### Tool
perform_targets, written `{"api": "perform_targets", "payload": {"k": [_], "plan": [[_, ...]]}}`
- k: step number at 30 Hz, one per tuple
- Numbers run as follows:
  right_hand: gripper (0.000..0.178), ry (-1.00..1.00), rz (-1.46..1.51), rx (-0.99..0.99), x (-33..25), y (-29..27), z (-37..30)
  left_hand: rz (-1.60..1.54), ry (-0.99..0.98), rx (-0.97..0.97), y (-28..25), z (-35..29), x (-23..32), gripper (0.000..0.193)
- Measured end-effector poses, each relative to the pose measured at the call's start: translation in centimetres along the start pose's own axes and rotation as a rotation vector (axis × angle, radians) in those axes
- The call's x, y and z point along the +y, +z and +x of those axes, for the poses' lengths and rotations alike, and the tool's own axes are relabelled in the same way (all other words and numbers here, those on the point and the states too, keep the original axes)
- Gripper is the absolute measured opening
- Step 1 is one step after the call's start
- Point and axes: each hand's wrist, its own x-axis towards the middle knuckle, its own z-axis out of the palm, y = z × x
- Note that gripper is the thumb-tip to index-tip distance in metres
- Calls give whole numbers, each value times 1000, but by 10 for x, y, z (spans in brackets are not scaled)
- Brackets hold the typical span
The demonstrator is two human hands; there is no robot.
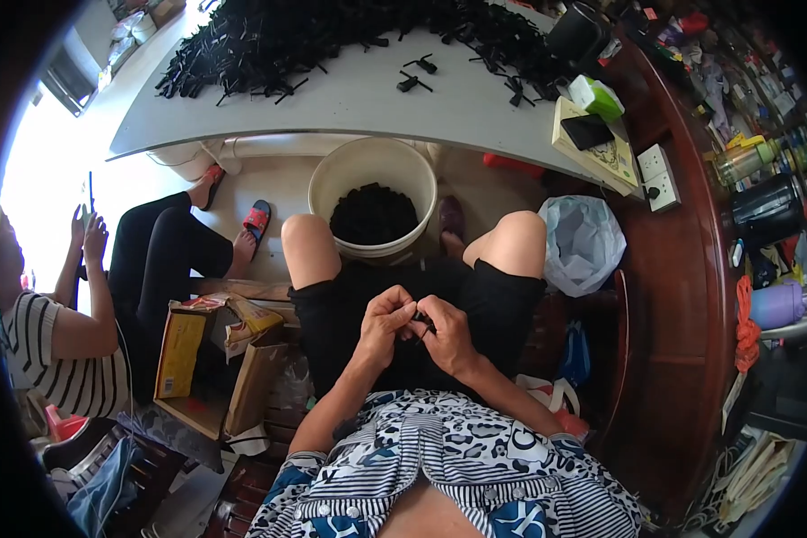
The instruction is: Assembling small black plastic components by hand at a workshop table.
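My left hand (384,325) and my right hand (448,335) meet above my lap, both closed with fingertips pinched together. Between them is a small black part (422,318), mostly covered by the fingers; its exact kind cannot be made out. Just beyond my knees stands a white bucket (315,199), partly filled with small black pieces (374,215). On the grey table (287,125) lies a large heap of black parts (269,40) with thin stems. A few loose black parts (412,82) lie apart from it.
An open cardboard box (181,359) stands at my left, near a seated person (63,341) holding a phone. A clear plastic bag (585,247) hangs at my right. A phone (587,132) rests on a book (620,163) beside a power strip (657,177).
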Motion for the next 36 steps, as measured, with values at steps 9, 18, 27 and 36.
{"api": "perform_targets", "payload": {"k": [9, 18, 27, 36], "plan": [[20, -203, -128, 20, 4, -6, 18, -67, 152, 179, 20, 5, 1, 20], [20, -197, 7, 113, -2, -40, 104, -147, 239, 85, 16, 6, 26, 27], [20, 236, 283, 448, 88, -80, 223, 254, -176, -34, -3, -38, -39, 5], [13, 397, 700, 83, 94, -36, 98, 490, -255, -112, 2, -37, -36, 7]]}}
